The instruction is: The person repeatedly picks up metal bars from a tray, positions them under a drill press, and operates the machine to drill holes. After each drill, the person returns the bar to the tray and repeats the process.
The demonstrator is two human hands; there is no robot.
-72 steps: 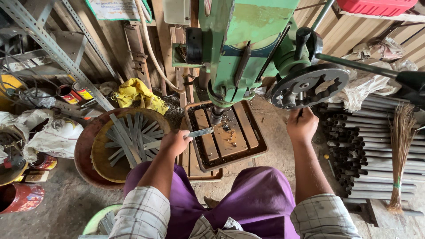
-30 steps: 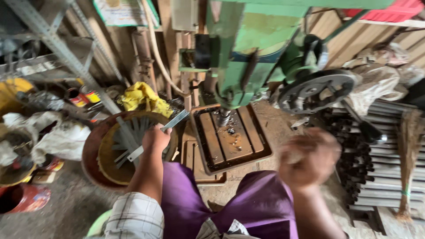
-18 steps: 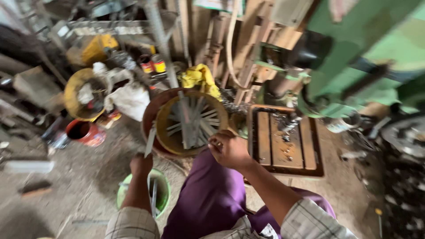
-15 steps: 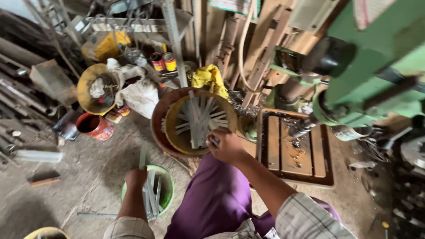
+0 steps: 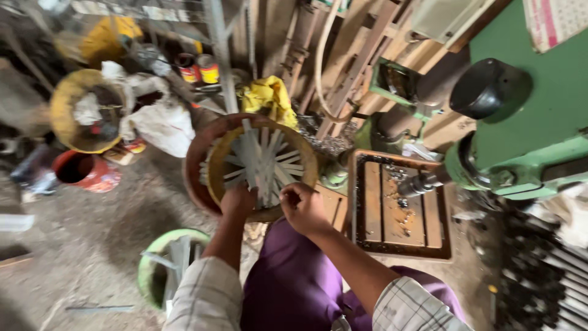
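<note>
Down in the head view, both hands reach into the round basin point(image 5: 202, 184) of flat metal strips point(image 5: 260, 162). Left hand point(image 5: 237, 200) curls over strips at the near rim; right hand point(image 5: 303, 208) pinches a strip end, fingers nearly closed. Beside it stands the green drill press point(image 5: 527, 122).

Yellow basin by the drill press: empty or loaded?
Loaded. The yellow basin holds a fan of flat grey metal strips across its middle; the left hand and right hand are at its near rim.
</note>
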